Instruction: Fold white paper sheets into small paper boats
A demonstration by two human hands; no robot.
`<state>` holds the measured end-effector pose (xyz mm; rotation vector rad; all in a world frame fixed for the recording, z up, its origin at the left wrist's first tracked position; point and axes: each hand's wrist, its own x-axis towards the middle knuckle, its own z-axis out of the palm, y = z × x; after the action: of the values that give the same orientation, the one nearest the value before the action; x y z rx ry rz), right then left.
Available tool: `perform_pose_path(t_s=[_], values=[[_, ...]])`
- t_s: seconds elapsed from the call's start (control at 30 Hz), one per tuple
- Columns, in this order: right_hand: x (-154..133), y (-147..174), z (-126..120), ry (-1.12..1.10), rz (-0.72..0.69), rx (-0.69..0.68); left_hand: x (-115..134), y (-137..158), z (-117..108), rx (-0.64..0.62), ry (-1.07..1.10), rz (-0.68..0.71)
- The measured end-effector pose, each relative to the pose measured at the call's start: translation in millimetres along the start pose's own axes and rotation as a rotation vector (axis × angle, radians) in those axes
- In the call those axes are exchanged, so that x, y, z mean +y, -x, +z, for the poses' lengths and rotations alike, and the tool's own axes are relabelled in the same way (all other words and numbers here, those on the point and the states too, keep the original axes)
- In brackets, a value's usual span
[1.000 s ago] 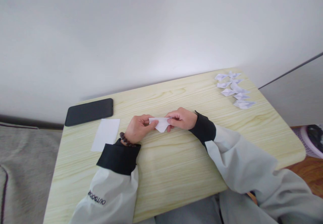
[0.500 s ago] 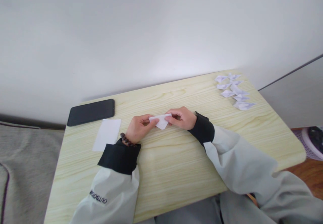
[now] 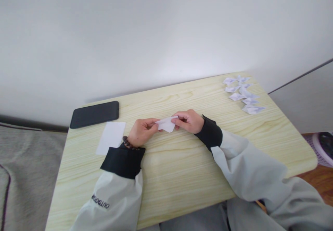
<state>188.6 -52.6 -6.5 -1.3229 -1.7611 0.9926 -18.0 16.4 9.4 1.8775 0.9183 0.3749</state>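
White folded paper (image 3: 165, 123) spans your left hand (image 3: 142, 132) and right hand (image 3: 191, 121) over the bench (image 3: 187, 172), fingers (image 3: 178, 122) pinching both ends: apparently a creasing step, whose next move calls for even pressure along the fold.

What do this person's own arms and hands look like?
Both light-grey sleeves end in black cuffs. Dark lettering, apparently OUTDOOR, marks the left one. The left hand, ungloved like the right hand, has a dark beaded bracelet at its wrist.

Phone (image 3: 94, 115) left on table (image 3: 182, 172), sheet (image 3: 111, 137) before it, paper piece (image 3: 165, 123) between hands (image 3: 142, 132), paper shapes (image 3: 246, 92) back right
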Motion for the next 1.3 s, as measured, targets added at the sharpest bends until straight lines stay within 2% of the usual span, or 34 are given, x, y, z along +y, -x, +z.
perform_pose_path(t_s=[0.1, 0.33, 0.53, 0.67, 0.77, 0.9, 0.97, 1.17, 1.3], values=[[0, 0, -2, -0.053, 0.005, -0.011, 4, 0, -5, -0.058, 0.028, 0.034], [3, 0, 1, -0.014, -0.003, 0.042, -1, 0, -4, -0.038, 0.004, 0.114], [3, 0, 9, 0.237, -0.067, 0.092, 7, 0, 16, 0.142, -0.201, 0.047], [1, 0, 10, 0.237, -0.068, 0.084, 10, 0, 19, 0.196, -0.243, 0.028], [0, 1, 7, 0.181, -0.058, 0.060, 5, 1, 12, 0.141, -0.212, 0.024], [-1, 2, 4, 0.128, -0.059, 0.045, -3, 0, -1, -0.055, -0.101, 0.073], [0, 2, 3, 0.124, -0.054, 0.064, -6, 0, -3, -0.039, -0.068, 0.100], [4, 1, 5, 0.193, -0.059, 0.162, -9, -1, 4, 0.114, -0.030, 0.080], [5, 0, 3, 0.298, -0.191, 0.308, -6, -2, 6, 0.224, -0.056, 0.119]])
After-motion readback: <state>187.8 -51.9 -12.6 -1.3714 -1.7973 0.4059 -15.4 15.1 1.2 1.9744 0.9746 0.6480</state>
